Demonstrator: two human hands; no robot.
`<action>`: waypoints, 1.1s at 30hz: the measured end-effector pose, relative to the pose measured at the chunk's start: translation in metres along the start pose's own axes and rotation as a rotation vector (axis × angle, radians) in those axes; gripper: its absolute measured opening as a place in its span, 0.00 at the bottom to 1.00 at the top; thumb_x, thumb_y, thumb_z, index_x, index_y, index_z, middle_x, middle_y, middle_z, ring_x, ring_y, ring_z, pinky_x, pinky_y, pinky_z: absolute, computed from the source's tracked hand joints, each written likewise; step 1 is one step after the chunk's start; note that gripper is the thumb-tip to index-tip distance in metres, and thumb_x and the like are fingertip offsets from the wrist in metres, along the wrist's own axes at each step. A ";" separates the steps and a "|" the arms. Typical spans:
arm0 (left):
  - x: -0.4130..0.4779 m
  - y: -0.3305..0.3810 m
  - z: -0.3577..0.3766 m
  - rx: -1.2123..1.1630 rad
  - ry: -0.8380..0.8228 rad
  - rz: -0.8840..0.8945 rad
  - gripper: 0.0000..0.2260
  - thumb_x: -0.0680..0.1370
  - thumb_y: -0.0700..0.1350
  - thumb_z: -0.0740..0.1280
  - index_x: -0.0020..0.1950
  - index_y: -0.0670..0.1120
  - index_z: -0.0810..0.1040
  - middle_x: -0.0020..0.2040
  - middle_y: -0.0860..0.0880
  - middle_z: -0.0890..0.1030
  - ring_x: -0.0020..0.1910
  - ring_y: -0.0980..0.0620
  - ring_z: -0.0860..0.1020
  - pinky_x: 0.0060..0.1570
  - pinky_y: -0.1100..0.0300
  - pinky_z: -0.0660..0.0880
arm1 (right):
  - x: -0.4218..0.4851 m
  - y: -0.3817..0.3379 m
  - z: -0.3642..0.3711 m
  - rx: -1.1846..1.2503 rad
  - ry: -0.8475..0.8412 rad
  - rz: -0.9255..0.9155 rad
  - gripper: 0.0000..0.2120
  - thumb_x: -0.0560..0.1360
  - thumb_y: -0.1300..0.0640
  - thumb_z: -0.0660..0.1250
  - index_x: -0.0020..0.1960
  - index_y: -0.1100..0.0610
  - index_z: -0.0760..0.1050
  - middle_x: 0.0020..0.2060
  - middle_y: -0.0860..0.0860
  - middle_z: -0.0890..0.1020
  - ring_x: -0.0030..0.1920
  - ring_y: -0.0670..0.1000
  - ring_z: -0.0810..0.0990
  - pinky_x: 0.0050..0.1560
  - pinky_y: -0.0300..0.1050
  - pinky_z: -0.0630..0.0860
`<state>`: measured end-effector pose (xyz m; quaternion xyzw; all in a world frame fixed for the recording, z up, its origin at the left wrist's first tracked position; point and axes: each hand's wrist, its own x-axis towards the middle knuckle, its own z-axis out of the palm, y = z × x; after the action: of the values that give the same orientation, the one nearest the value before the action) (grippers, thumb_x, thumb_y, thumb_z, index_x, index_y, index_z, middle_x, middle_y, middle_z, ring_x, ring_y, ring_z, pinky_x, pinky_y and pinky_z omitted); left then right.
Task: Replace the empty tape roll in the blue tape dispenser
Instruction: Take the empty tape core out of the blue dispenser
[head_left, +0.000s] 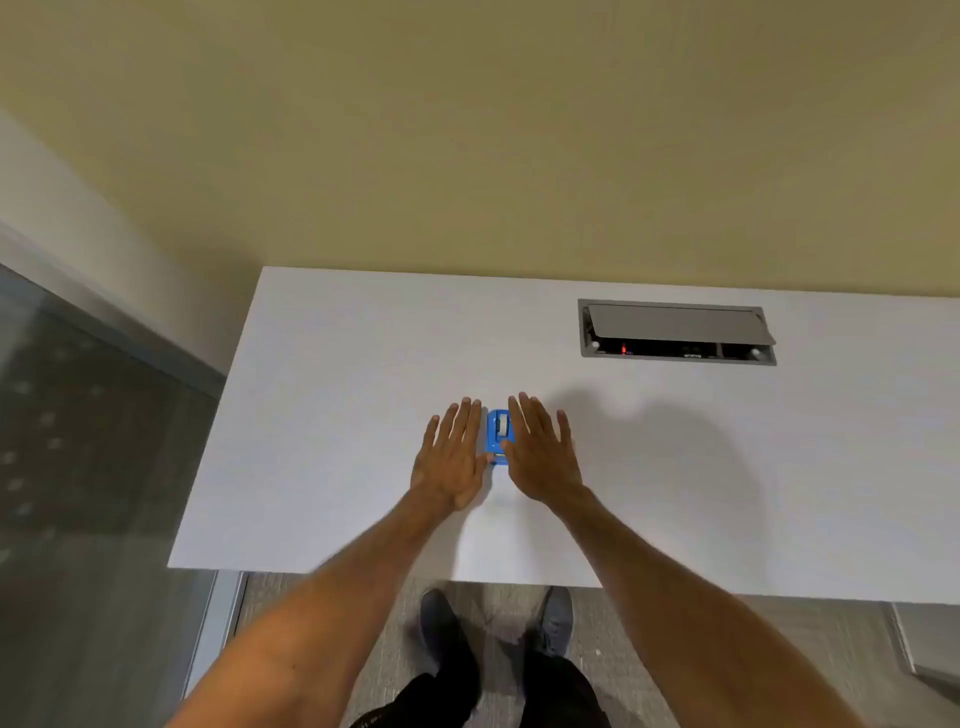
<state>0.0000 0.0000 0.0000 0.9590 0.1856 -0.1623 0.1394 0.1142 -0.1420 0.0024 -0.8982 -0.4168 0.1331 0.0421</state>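
Note:
A small blue tape dispenser (497, 437) sits on the white table (322, 467), with a grey-white roll core showing in its top slot. My left hand (453, 457) lies flat and palm down just left of it, fingers spread, thumb tip close to the dispenser's near end. My right hand (540, 457) lies flat just right of it, partly covering its right edge. Neither hand grips anything. No spare tape roll is in view.
A grey cable box (675, 332) with its lid half raised is set into the table at the back right. A beige wall stands behind the table. The table's left edge drops to a dark carpet. My shoes show below the front edge.

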 end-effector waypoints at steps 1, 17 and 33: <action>0.001 0.000 0.003 0.019 -0.021 -0.002 0.35 0.86 0.63 0.41 0.88 0.45 0.37 0.89 0.45 0.39 0.88 0.44 0.40 0.83 0.47 0.35 | -0.002 0.001 0.002 0.015 -0.034 0.008 0.35 0.83 0.47 0.61 0.84 0.56 0.51 0.84 0.56 0.54 0.84 0.57 0.53 0.81 0.64 0.51; 0.032 -0.002 0.031 -0.155 -0.054 -0.032 0.43 0.84 0.60 0.67 0.88 0.46 0.47 0.89 0.43 0.51 0.88 0.39 0.51 0.85 0.40 0.50 | 0.023 0.008 0.013 0.128 -0.141 0.040 0.35 0.79 0.54 0.69 0.81 0.54 0.56 0.85 0.55 0.49 0.83 0.57 0.56 0.80 0.64 0.53; 0.048 0.001 0.052 -0.201 -0.002 -0.094 0.42 0.81 0.58 0.72 0.88 0.50 0.53 0.86 0.40 0.59 0.86 0.36 0.58 0.84 0.41 0.58 | 0.046 0.011 0.020 0.038 -0.108 0.076 0.28 0.78 0.44 0.71 0.73 0.51 0.66 0.84 0.55 0.54 0.72 0.56 0.73 0.72 0.59 0.70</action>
<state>0.0295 -0.0030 -0.0648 0.9303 0.2454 -0.1504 0.2274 0.1453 -0.1154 -0.0287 -0.9039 -0.3815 0.1909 0.0317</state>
